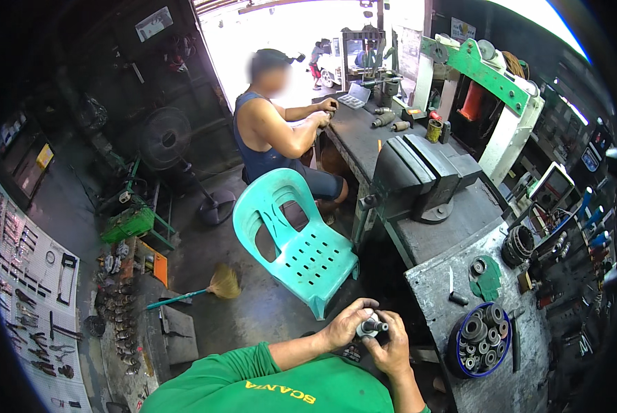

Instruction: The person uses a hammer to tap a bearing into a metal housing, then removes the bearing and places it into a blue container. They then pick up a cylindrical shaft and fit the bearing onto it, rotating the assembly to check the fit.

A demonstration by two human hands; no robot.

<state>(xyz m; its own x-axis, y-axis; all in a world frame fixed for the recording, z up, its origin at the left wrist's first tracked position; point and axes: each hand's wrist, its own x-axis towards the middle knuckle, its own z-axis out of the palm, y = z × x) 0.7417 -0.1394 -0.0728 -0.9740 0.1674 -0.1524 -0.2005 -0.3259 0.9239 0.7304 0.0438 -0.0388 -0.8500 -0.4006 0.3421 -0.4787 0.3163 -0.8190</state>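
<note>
In front of my green shirt, both hands hold a small metal part with a round body and a short shaft sticking out; its exact kind is too small to tell. My left hand grips it from the left, fingers curled around its far side. From the right, my right hand closes on it with thumb and fingers. Nearest to my right hand is a metal-topped bench, where a blue-rimmed bowl holds several bearings.
A turquoise plastic chair stands ahead. Beyond it a person works at a dark workbench bearing a large bench vise. A green and white press frame rises at right. Left are a broom, a fan and a tool board.
</note>
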